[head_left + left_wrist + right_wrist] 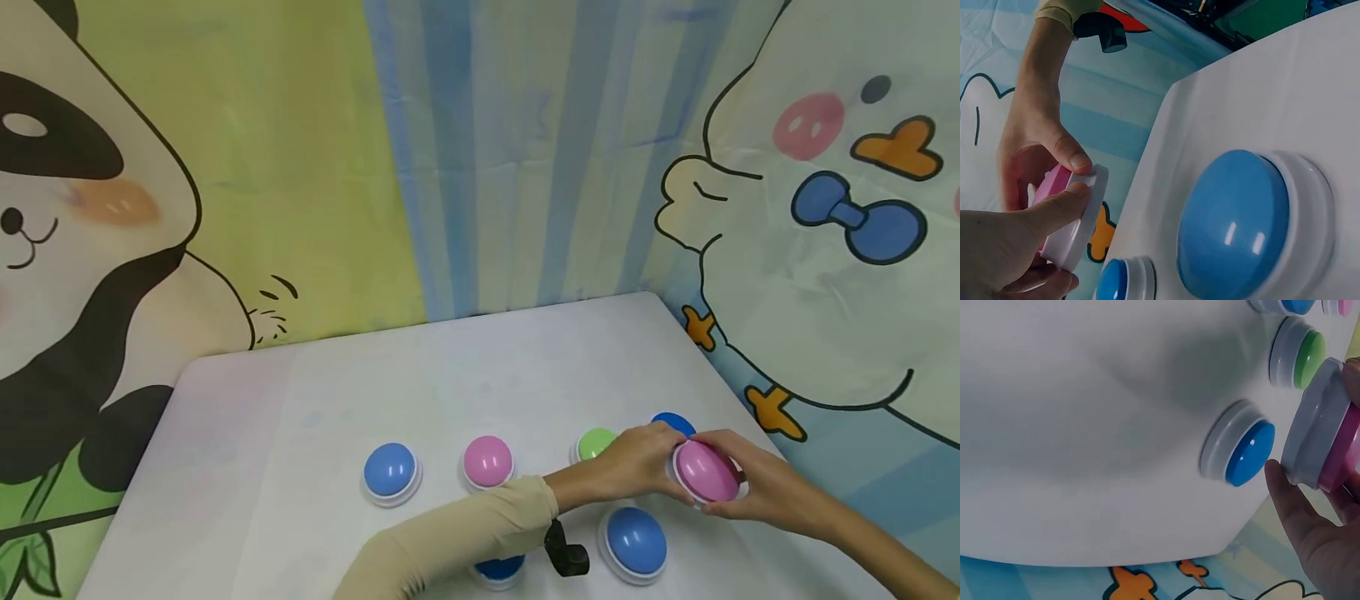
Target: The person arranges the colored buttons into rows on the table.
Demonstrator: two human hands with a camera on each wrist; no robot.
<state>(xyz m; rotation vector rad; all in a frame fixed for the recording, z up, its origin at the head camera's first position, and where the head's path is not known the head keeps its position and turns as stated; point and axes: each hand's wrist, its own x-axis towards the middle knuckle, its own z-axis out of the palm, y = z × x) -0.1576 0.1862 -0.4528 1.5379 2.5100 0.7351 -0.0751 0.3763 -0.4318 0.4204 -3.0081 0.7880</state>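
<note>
Both hands grip one pink push button [707, 472] with a white base, held up off the table at its right side. My left hand [637, 463] pinches its left edge. From the other side my right hand [772, 483] curls its thumb and fingers round the rim. In the left wrist view the button's white base [1082, 228] is tilted on edge between the two thumbs. Behind the held button a blue button [672, 422] is partly hidden, and a green button [596, 442] shows beside my left hand. Another blue button [636, 542] sits nearer.
Further left on the white table [315, 433] stand a blue button [390, 471] and a pink button [488, 462]. A dark blue button [500, 569] is partly covered by the left sleeve [457, 533]. Cartoon-printed cloth [510, 167] hangs behind the table.
</note>
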